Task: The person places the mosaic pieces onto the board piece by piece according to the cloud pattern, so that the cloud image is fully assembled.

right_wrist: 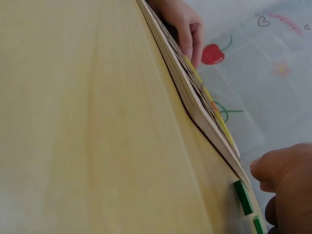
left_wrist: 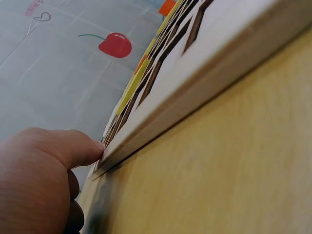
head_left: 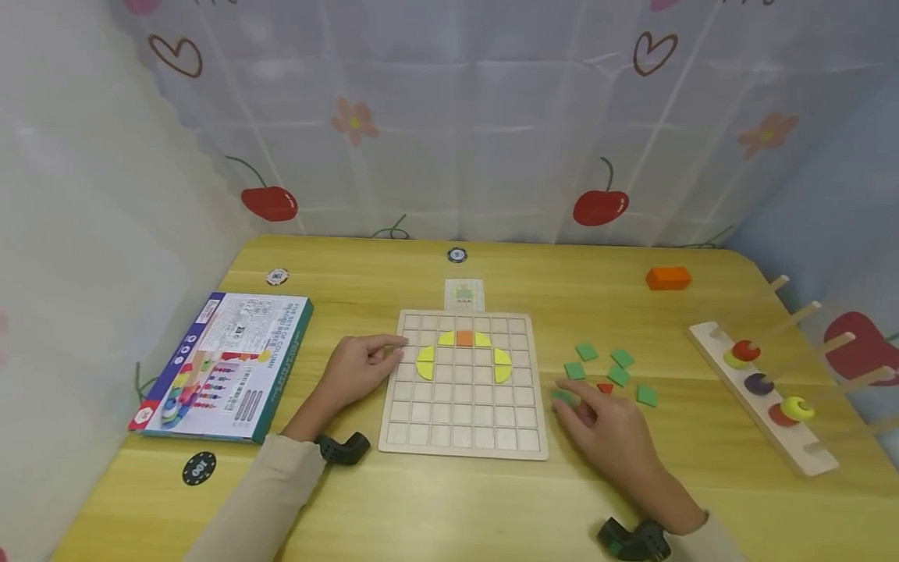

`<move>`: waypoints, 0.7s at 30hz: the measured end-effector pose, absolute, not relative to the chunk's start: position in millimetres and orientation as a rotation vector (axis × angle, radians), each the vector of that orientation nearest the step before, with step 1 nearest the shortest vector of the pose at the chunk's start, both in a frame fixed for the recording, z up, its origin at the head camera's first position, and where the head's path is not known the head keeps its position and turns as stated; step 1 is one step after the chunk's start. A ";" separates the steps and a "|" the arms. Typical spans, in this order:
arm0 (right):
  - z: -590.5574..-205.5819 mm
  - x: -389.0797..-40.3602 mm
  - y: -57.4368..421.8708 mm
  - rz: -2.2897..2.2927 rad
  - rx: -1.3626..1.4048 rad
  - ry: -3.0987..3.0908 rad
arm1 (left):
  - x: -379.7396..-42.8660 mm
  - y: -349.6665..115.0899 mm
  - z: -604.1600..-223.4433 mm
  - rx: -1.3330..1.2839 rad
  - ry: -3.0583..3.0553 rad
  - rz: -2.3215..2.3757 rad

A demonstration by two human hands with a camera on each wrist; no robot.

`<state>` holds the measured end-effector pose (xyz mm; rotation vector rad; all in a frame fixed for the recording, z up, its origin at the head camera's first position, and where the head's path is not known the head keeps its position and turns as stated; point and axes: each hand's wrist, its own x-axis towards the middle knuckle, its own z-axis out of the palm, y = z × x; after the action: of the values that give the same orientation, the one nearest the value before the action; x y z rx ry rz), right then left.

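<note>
The left hand [left_wrist: 36,180] presses a fingertip against the edge of the wooden grid board [left_wrist: 214,58], where yellow pieces [left_wrist: 132,87] sit, on the table [left_wrist: 229,170].

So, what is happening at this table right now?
A person fills a wooden grid board with colored tiles. The left hand rests on the board's left edge. The right hand reaches over loose green tiles beside the board. On the board lie yellow pieces and one orange tile.
</note>
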<state>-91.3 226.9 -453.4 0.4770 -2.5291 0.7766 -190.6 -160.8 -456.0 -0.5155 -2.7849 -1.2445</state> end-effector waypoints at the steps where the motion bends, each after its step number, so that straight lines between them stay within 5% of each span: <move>1: -453.4 -90.7 227.3 0.782 0.474 -2.543 | -190.9 -160.9 -456.3 -0.516 -2.788 -1.248; 21: -453.2 -83.5 228.9 0.591 0.346 -2.638 | -190.5 -159.6 -455.9 -0.480 -2.824 -1.222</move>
<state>-83.5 228.9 -453.2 0.3460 -2.6381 0.5912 -190.5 -159.6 -455.9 -0.4800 -2.8242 -1.2217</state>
